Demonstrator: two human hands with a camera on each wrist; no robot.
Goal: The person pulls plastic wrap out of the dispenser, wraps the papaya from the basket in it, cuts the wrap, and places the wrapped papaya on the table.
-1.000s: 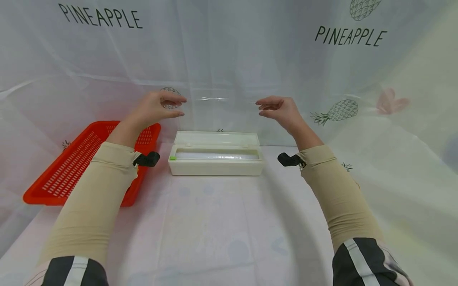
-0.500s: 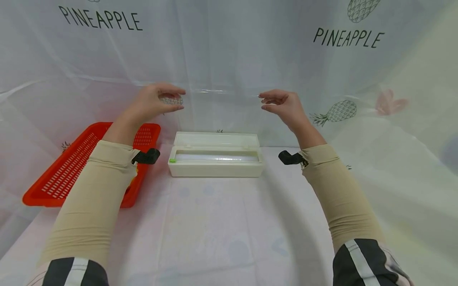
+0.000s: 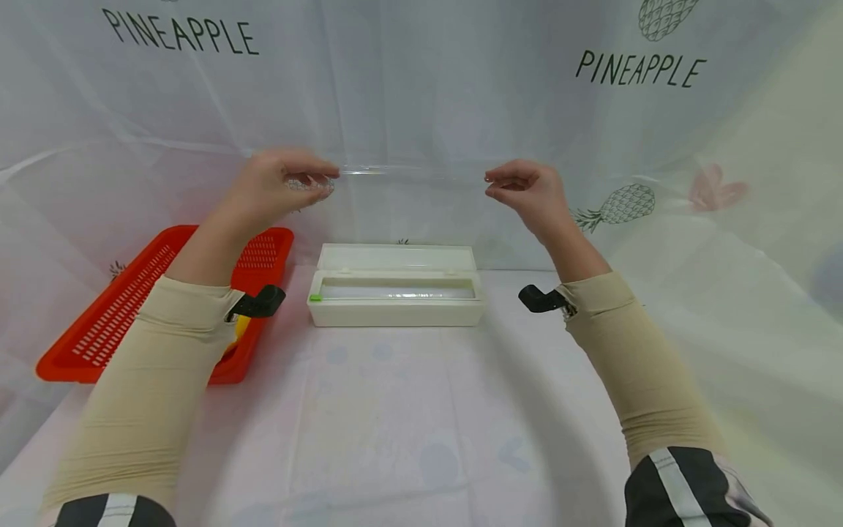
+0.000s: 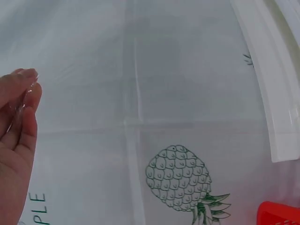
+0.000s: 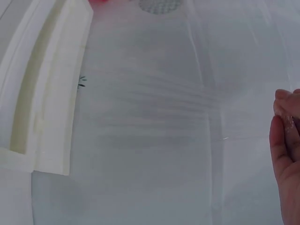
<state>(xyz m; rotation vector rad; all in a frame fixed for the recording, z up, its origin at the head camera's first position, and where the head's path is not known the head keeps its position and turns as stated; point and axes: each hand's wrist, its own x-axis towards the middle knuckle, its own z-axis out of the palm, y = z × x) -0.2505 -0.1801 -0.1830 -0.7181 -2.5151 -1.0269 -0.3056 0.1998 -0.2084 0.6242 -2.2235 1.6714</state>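
Between my two raised hands stretches a clear sheet of plastic wrap (image 3: 365, 173), its upper edge glinting in the head view. My left hand (image 3: 279, 183) pinches one end between thumb and fingers; crumpled film shows between the fingertips in the left wrist view. At the other end, my right hand (image 3: 530, 192) pinches the film the same way, with faint creases running from it in the right wrist view. Below and between the hands stands a white wrap dispenser box (image 3: 395, 313), lid (image 3: 395, 256) raised, with a roll of film (image 3: 408, 291) inside and a small green piece at its left.
A red plastic basket (image 3: 125, 322) stands at the left, partly behind my left arm, with something yellow (image 3: 241, 325) in it. A white cloth (image 3: 382, 424) covers the table, and a white curtain (image 3: 421, 88) printed with pineapples hangs behind.
Both hands have risen a little and moved slightly farther apart, pulling the film between them. Fingers and thumbs have drawn closer together. The dispenser box and basket have stayed put.
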